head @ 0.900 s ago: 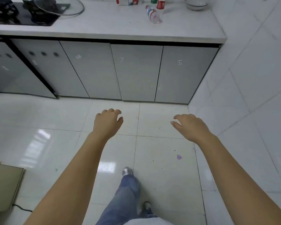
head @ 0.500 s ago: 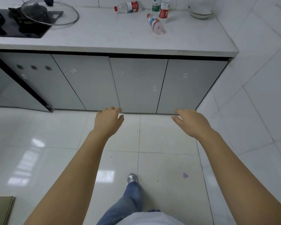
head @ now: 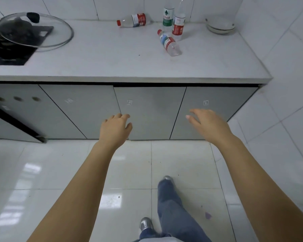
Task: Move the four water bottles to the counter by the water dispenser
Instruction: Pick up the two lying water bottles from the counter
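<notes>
**Approaching the counter: four bottles, none in hand**

Approaching item: counter (head: 129, 67), white top, grey cabinet doors below. All places are given from this counter.

- Bottle lying near the back wall (head: 133, 20): on its side, red cap to the left, long axis running along the counter.
- Green-label bottle (head: 168, 15): upright at the back, right of the lying one.
- Red-label bottle (head: 179, 23): upright, just beside the green-label one.
- Nearest bottle (head: 169, 43): on its side, long axis slanting from cap at the back to base toward the front edge.
- Left hand (head: 115, 130): grip loosely spread, fingers curled, holding nothing; in front of the cabinet doors, below the top.
- Right hand (head: 208, 124): grip spread, empty; likewise below the front edge.
- Governing relation: the bottles lie up and beyond both hands, over the right half of the top. The right hand looks nearer the nearest bottle; a grasp across its slanted body seems likeliest.
- Change from the earlier frames: the counter stands closer and larger, the hands have risen against the doors, and the bottles lie unmoved.
- No water dispenser in view.
</notes>
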`<move>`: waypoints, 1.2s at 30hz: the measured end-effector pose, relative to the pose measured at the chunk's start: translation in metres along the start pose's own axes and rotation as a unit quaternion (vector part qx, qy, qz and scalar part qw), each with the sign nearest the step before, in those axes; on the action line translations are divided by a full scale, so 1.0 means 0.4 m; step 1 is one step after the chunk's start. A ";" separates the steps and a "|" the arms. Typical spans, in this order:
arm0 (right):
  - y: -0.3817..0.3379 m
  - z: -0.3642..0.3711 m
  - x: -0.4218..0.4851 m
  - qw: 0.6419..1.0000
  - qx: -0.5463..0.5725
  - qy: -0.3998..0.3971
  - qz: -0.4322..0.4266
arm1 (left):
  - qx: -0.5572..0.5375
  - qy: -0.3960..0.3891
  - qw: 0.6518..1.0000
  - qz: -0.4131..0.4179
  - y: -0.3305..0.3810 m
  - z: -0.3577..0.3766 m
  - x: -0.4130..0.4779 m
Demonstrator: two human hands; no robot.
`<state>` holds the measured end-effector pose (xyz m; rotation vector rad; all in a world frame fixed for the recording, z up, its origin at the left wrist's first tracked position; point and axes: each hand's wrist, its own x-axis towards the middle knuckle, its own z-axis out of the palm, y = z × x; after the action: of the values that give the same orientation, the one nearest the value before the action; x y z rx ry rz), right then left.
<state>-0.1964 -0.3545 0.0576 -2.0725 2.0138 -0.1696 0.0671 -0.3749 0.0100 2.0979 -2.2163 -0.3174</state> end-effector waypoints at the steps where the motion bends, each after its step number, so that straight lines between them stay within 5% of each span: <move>1: 0.002 -0.005 0.039 1.000 0.001 0.002 -0.007 | 0.003 -0.002 1.000 -0.002 0.000 0.000 0.033; 17: 0.128 -0.138 0.668 0.999 -0.013 0.004 -0.053 | -0.010 0.071 0.997 -0.020 0.120 -0.118 0.596; 36: 0.110 -0.154 1.107 0.999 -0.047 -0.015 0.002 | 0.024 0.014 1.000 0.004 0.065 -0.136 1.084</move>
<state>-0.2368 -0.8017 0.0670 -2.1127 2.0446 -0.0431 0.0247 -0.8100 0.0301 2.1040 -2.2371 -0.2354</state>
